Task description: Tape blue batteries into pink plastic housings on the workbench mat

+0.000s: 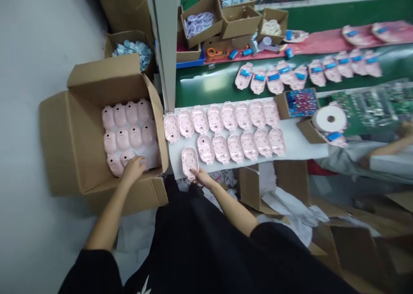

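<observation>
My left hand (133, 168) reaches into a large open cardboard box (80, 126) and closes over a pink plastic shell (124, 156) in the nearest row of shells packed there. My right hand (200, 176) grips the near end of another pink shell (189, 162) lying on the white sheet (300, 145) on the bench. Two rows of several pink shells (226, 130) lie hollow side up on that sheet, to the right of the one I hold.
A grey post (166, 44) stands between box and bench. On the green bench (206, 85) lie more pink shells with blue parts (306, 72), small cartons of rings (200, 23), a tape roll (329, 118). Another person's arm (387, 150) rests at right. Cardboard and white wrapping lie below.
</observation>
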Available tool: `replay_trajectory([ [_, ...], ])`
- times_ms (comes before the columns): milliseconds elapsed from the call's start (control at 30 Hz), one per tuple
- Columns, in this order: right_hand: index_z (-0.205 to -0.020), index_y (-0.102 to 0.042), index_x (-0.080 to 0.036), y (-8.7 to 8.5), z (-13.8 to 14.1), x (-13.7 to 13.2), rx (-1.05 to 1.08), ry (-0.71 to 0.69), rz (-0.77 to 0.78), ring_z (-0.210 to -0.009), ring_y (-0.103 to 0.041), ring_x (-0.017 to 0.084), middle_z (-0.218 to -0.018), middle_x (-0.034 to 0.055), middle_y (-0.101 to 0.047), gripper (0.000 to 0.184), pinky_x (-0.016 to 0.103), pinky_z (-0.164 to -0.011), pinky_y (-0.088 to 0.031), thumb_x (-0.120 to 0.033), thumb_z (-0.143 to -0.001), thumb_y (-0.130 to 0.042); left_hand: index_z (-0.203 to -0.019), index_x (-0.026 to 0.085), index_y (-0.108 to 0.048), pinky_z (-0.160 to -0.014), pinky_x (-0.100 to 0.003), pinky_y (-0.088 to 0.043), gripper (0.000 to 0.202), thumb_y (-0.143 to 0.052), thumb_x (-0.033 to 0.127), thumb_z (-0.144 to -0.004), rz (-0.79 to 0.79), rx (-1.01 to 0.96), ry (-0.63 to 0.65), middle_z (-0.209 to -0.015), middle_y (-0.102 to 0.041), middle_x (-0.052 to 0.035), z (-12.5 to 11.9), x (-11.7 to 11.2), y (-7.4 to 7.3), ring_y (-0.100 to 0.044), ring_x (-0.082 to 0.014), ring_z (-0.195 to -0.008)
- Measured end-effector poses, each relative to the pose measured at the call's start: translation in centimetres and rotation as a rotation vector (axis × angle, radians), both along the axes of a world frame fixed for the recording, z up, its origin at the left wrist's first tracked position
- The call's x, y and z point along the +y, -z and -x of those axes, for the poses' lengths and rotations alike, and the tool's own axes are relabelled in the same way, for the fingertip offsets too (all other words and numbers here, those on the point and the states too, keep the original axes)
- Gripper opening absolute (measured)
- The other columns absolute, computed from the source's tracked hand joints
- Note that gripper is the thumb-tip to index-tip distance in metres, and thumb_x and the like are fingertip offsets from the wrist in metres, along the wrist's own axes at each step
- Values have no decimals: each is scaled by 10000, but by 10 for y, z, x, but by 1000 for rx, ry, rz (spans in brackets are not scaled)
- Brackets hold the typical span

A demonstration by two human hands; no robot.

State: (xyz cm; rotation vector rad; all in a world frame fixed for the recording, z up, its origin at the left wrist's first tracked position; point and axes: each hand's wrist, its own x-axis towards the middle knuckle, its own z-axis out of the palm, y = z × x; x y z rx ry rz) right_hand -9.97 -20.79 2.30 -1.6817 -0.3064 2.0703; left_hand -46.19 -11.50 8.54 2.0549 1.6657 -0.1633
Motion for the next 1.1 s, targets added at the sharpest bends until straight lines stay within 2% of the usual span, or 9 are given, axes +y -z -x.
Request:
replay_trajectory([
  [100,-1039,-604,-123,21,-3,20,-102,185,39,-532,-594,108,-703,16,-684,234,197,-486,-427,-304,-955,-725,-1263,102,-682,-1049,-579,-526,383,-593,284,-937,61,108,24,-1295,-696,-234,39,65,53,-644,-368,-1226],
  [233,-969,-570,-185,34,2,13,-201,337,20,-574,-581,74,-743,-38,-634,187,167,-558,-472,-330,-958,-688,-1233,164,-686,-1125,-601,-463,345,-690,351,-943,146,232,76,-1361,-665,-158,77,77,102,-581,-338,-1324],
  [367,-968,-599,-230,40,-3,-11,-240,436,27,-692,-696,119,-930,-1,-703,280,198,-610,-556,-387,-827,-782,-1278,178,-656,-1115,-558,-489,403,-670,449,-980,186,335,111,-1372,-637,-109,112,61,120,-600,-280,-1279],
  [467,-1016,-643,-229,44,-12,-30,-234,392,49,-699,-700,127,-1085,42,-741,327,215,-590,-551,-393,-782,-801,-1359,189,-614,-1117,-565,-476,465,-667,448,-977,169,372,155,-1442,-590,-122,126,58,128,-566,-302,-1318],
  [667,-1005,-676,-218,47,-44,-79,-305,270,95,-701,-682,143,-1072,74,-774,368,234,-603,-520,-453,-752,-803,-1264,224,-679,-1105,-535,-423,346,-613,216,-925,175,369,238,-1458,-589,-179,136,66,137,-497,-344,-1385],
  [733,-977,-674,-216,45,-55,-96,-344,195,133,-690,-672,144,-1026,68,-779,346,237,-610,-508,-463,-759,-781,-1184,231,-706,-1079,-478,-432,301,-633,215,-892,203,366,256,-1325,-669,-161,141,66,121,-561,-321,-1299],
  [800,-910,-664,-214,43,-63,-109,-376,96,155,-662,-654,140,-941,49,-771,291,235,-603,-489,-448,-763,-755,-1102,233,-725,-1017,-422,-460,237,-649,244,-878,226,373,259,-1136,-730,-132,146,62,90,-633,-295,-1151],
  [967,-766,-641,-201,36,-66,-111,-329,-54,86,-593,-594,130,-744,7,-709,215,230,-571,-452,-368,-732,-772,-1154,253,-732,-1008,-442,-460,291,-514,321,-976,75,411,197,-1076,-753,-110,146,27,-32,-633,-290,-1088],
  [1100,-830,-680,-198,9,-51,-87,-201,-96,-58,-645,-621,145,-765,-2,-718,226,249,-619,-495,-348,-737,-821,-1197,279,-752,-983,-449,-508,339,-482,363,-1010,-324,191,45,-1031,-734,-90,109,-43,-115,-634,-264,-1006],
])
